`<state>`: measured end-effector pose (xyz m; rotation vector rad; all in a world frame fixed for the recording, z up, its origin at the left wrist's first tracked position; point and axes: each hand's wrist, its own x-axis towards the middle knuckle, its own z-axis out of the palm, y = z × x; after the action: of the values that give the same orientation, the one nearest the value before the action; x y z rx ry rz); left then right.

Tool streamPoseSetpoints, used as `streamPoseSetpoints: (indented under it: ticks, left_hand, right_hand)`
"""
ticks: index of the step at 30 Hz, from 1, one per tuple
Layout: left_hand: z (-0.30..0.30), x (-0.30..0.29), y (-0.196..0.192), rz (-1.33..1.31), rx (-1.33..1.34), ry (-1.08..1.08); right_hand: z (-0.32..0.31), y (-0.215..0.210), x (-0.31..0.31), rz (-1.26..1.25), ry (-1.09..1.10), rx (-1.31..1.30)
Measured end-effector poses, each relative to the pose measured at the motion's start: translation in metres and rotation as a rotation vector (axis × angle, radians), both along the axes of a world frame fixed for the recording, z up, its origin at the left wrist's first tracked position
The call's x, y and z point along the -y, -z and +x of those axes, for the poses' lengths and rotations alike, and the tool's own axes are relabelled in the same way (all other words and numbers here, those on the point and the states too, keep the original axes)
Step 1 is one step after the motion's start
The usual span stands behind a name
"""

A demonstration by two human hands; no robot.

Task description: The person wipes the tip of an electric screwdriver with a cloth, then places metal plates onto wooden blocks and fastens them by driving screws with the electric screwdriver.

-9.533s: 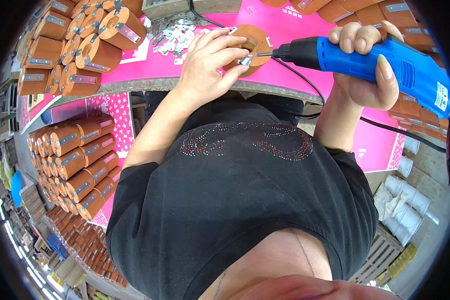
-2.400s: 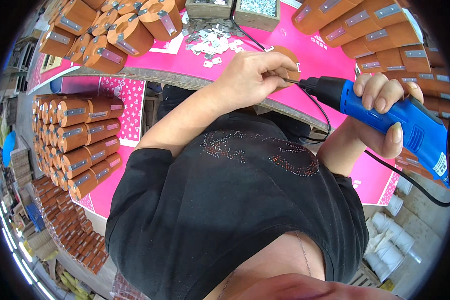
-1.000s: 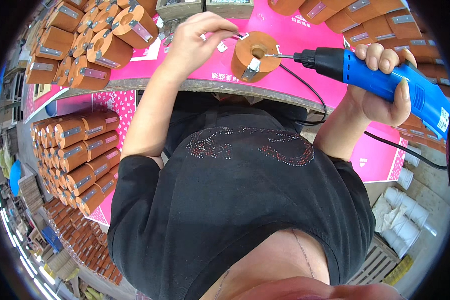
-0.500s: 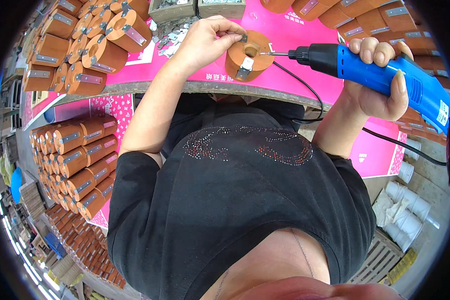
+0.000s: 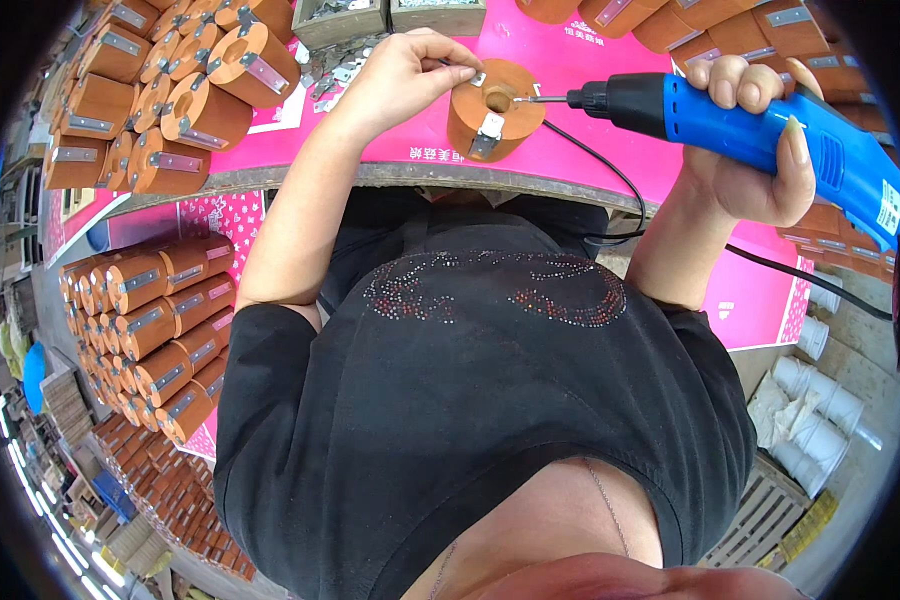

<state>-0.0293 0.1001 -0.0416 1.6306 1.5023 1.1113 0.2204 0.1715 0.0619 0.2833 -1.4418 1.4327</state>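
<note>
I see here a black top with short sleeves. Across its front, small shiny stones (silver ones mixed with red) make curved patterns. Thin chain lies inside the wide neckline; left hand and right hand are bare.

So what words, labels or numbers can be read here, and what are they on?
Pink table cover: white characters, toward the far side and again by the front edge; I don't copy printed words.
White sticker on the blue power screwdriver: print too small to read.
Pink sheet at lower right: white mark, too small to read.
</note>
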Motion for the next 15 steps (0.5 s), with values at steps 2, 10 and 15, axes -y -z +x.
streamPoseSetpoints:
  ticks: [2,10,15]
  left_hand:
    - [0.001,0.003,0.002,0.020,0.072,0.026]
    - [0.008,0.006,-0.001,0.011,0.075,-0.024]
    - [0.007,0.007,0.003,0.023,0.052,-0.067]
  right_hand:
    - [-0.004,0.001,-0.004,0.004,-0.008,0.004]
    - [-0.045,0.000,0.005,-0.076,0.122,-0.004]
    - [-0.077,0.005,0.013,-0.169,0.272,0.062]
